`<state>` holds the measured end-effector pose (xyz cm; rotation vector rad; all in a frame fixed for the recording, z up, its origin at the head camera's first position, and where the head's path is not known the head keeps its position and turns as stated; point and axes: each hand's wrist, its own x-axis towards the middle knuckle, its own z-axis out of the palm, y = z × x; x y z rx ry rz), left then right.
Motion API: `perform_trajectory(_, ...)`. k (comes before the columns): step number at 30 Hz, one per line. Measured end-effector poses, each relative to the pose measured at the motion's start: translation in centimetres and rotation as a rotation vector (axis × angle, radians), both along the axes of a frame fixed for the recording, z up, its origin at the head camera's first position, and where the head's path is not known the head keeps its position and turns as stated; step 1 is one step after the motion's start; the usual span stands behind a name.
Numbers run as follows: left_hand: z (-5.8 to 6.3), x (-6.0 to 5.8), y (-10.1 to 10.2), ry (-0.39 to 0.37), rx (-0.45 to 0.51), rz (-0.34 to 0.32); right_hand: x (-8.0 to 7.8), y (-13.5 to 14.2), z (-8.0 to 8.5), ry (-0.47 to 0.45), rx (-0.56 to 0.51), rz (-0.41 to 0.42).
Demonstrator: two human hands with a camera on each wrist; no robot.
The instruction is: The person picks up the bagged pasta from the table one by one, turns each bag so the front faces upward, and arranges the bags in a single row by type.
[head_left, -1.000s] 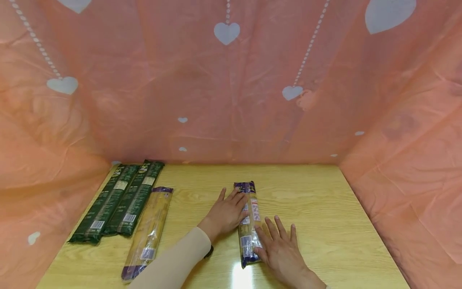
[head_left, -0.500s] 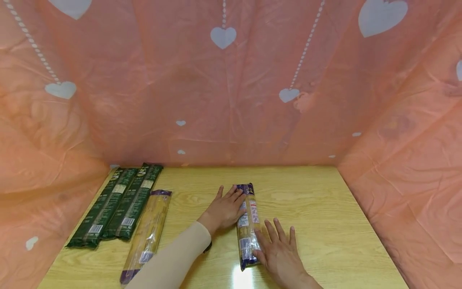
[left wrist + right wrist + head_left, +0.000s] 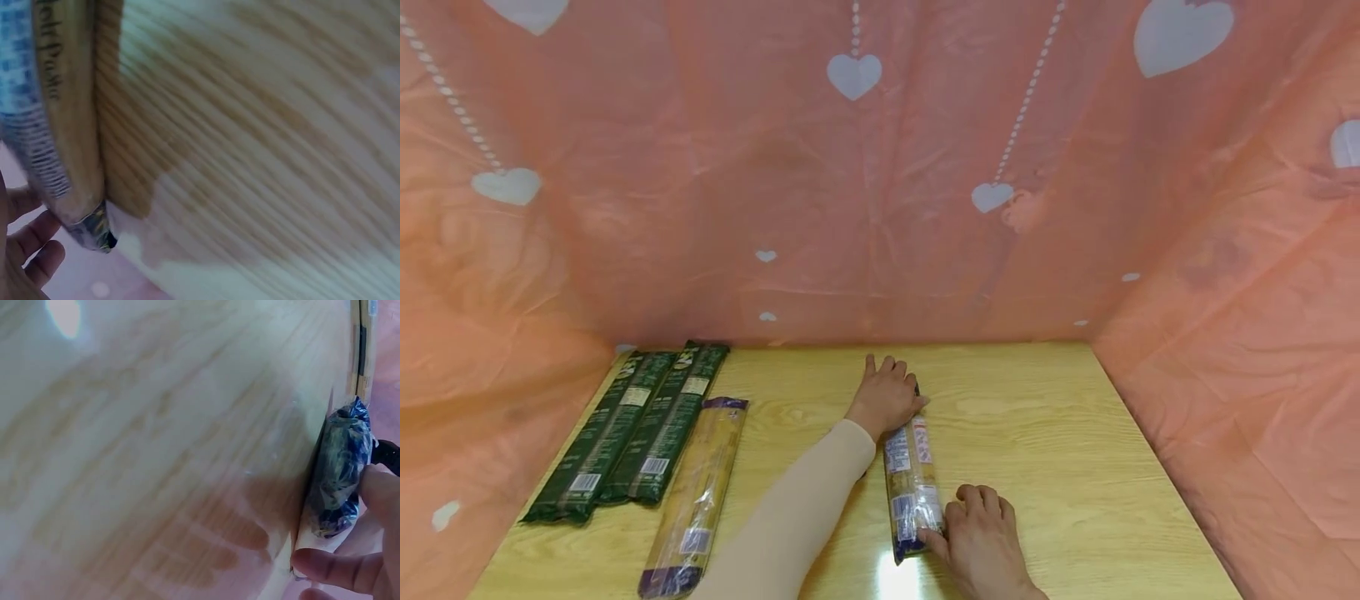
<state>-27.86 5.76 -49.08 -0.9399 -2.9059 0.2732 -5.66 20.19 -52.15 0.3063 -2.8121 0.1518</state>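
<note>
We see the pack (image 3: pixel 912 475) lying flat on the surface (image 3: pixel 1037 433), a little right of centre in the lower half of the frame, running nearly straight up and down. Our left hand (image 3: pixel 886 400) is at its upper end, covering most of that end; this grip is closed around the pack, thumb across to the right edge and fingers at the left. Our right hand (image 3: pixel 981 537) is at the lower right corner of the pack, its grip pinching that corner, thumb on top and bent fingers at the right edge. Between the 2 hands we can see printed labels and, low on the pack, a barcode (image 3: pixel 904 507). In the left wrist view the word "Pasta" shows on the wrapper; in the right wrist view the near end is crinkled and dark blue. To the left, a pale sleeve (image 3: pixel 805 508) reaches up from the bottom edge. At lower left we have 3 more packs, all slanting: the outer green pack (image 3: pixel 595 442), the inner green pack (image 3: pixel 664 433) and, just beside it, the yellow pack (image 3: pixel 696 500) with 2 purple ends. A pink sheet (image 3: pixel 805 208) with white hearts fills the upper frame.
</note>
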Motion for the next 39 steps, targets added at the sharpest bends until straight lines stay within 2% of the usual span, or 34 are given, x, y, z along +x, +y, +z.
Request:
perform_trajectory(5, -0.7, -0.5, 0.6, -0.05, -0.003, 0.072, 0.0, -0.2, -0.3, 0.026, 0.043, -0.003)
perform_trajectory(11, -1.2, -0.9, 1.0, -0.12, 0.066, 0.136, -0.1, -0.4, -0.4, 0.026, 0.082, -0.006)
perform_trajectory(14, -1.2, -0.9, 0.9, -0.138, 0.085, 0.147, -0.1, -0.5, -0.5, 0.0, 0.071, 0.0)
perform_trajectory(17, -0.9, -0.8, 0.9, -0.122, 0.119, 0.129, -0.2, -0.5, -0.7, 0.009, 0.072, -0.001)
perform_trajectory(22, 0.3, -0.8, 1.0, 0.005, 0.183, 0.024, -0.2, -0.2, -0.9, 0.076, 0.07, 0.0)
perform_trajectory(25, 1.2, -0.6, 0.9, 0.069, 0.213, -0.03, -0.3, 0.0, -0.8, 0.073, 0.058, 0.0)
perform_trajectory(33, 3.3, -0.1, -0.3, 0.198, 0.219, -0.102, -1.2, -0.2, 0.1, -0.103, -0.055, 0.009)
perform_trajectory(39, 4.2, 0.0, -1.3, 0.344, 0.279, -0.18, -2.0, -1.0, 0.5, -0.15, -0.146, 0.03)
